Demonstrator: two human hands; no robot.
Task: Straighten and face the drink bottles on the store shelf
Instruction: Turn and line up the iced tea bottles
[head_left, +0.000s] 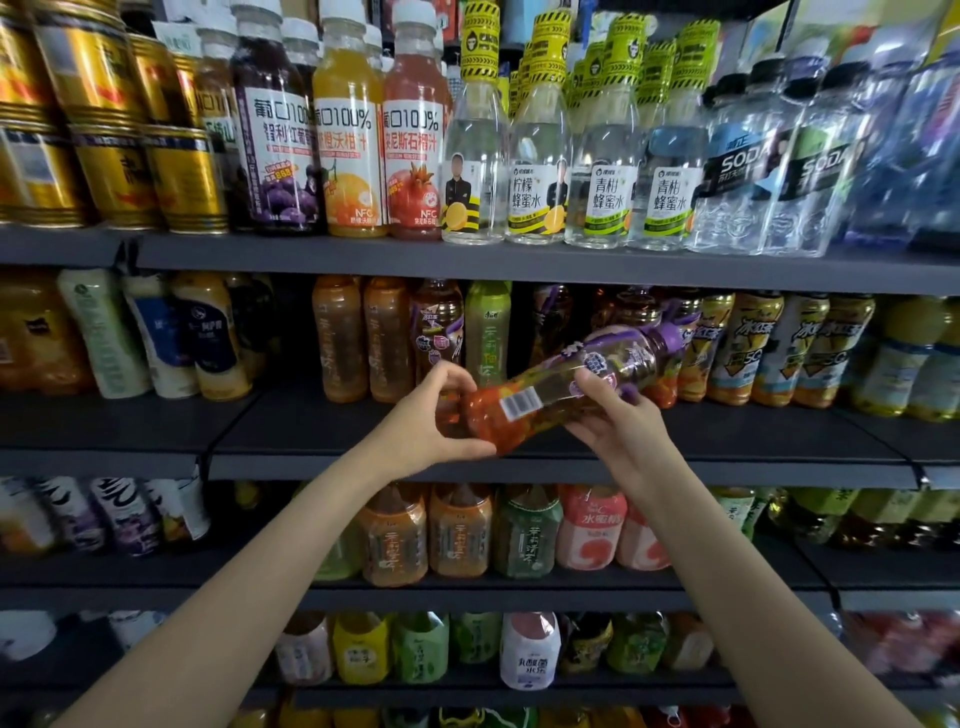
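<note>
Left hand (434, 415) curls around the bottle (561, 387) base. Bottle tilted nearly flat, purple cap up-right, barcode facing camera, held off the second shelf (519, 462). Right hand (618, 415) grips its middle from below.

Gap on shelf (519, 441) between green bottle (487, 332) and yellow bottles (737, 348)

A bottle (566, 387) lies tilted at the centre of the frame, before the second shelf (519, 457), cap toward the upper right. The left hand (431, 415) is at its base, the right hand (618, 415) under its middle. Upright bottles stand in rows behind.
</note>
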